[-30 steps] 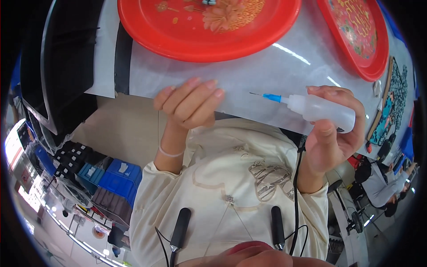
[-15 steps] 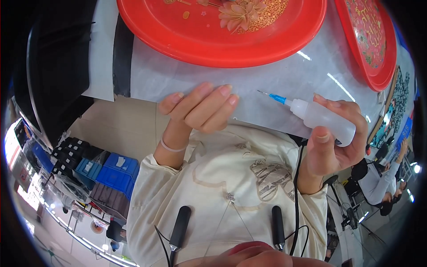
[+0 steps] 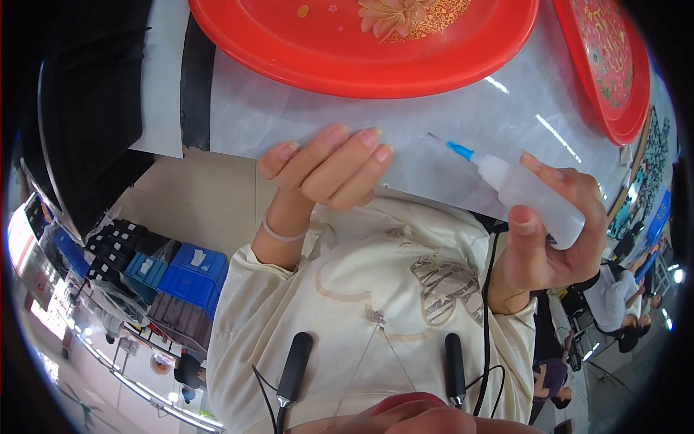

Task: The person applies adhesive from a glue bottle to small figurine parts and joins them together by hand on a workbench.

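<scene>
Head view shows the person's right hand [image 3: 549, 239] wrapped around a small translucent white plastic squeeze bottle [image 3: 531, 199], thumb pressed on its near side and fingers curled over the far side, so the hand is closed firmly on it. The bottle lies tilted, its blue needle tip [image 3: 457, 150] pointing left and away over the surface [image 3: 463, 116], which is covered in clear, shiny plastic sheeting. The tip hangs just above that sheeting, near the surface's near edge.

To the left, the left hand [image 3: 329, 166] is raised with nothing in it, fingers loosely bent and held together, fingertips [image 3: 372, 137] at the near edge of the surface; whether they touch it I cannot tell. A thin pale band [image 3: 282, 233] circles that wrist, and a cream long sleeve [image 3: 246, 304] covers the forearm.

Farther off on the surface sits a large round red plastic tray [image 3: 361, 50] with a gold flower pattern, and a second red tray [image 3: 611, 72] lies at the far right. The bottle is well apart from both trays. Down at the left, blue plastic crates [image 3: 184, 278] stand on the floor
</scene>
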{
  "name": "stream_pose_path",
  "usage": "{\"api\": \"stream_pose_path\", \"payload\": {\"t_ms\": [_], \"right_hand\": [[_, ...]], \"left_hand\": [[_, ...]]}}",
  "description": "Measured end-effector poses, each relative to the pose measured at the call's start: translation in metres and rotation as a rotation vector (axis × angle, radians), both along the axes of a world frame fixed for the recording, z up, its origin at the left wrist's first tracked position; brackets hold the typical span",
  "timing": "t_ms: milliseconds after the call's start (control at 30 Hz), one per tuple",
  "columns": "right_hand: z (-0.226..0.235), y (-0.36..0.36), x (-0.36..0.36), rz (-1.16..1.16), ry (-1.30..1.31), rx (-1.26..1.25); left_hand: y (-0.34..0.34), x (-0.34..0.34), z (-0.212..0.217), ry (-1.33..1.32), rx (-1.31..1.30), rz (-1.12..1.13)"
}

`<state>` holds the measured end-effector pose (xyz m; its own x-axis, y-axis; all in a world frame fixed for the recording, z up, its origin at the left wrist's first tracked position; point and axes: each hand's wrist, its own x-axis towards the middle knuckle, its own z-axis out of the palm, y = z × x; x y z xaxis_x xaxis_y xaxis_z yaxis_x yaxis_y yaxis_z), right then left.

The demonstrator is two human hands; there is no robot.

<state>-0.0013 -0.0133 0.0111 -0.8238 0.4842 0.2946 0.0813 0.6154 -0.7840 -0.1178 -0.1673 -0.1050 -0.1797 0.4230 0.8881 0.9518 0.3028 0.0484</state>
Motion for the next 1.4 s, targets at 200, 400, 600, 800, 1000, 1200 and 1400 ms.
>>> {"api": "stream_pose_path", "payload": {"t_ms": [200,400,600,800,1000,1200,1400], "right_hand": [[0.005,0.012,0.004,0.239,0.026,0.037],[0.001,0.002,0.003,0.041,0.008,0.019],[-0.001,0.004,0.003,0.143,0.048,0.034],[-0.003,0.012,0.006,0.105,0.104,0.047],[-0.001,0.016,0.003,0.182,0.112,0.128],[-0.003,0.014,0.002,0.237,0.141,0.051],[-0.001,0.010,0.010,0.039,0.137,0.000]], "left_hand": [[-0.002,0.001,0.003,-0.029,-0.045,0.023],[0.000,0.001,0.002,-0.013,-0.020,0.033],[0.001,0.001,0.001,-0.025,-0.008,0.033],[0.000,0.000,0.001,-0.019,-0.004,0.026],[0.001,0.000,0.001,-0.009,0.011,0.027],[-0.001,0.000,0.000,-0.015,0.012,0.031],[0.003,0.000,0.001,-0.017,0.013,0.027]]}}
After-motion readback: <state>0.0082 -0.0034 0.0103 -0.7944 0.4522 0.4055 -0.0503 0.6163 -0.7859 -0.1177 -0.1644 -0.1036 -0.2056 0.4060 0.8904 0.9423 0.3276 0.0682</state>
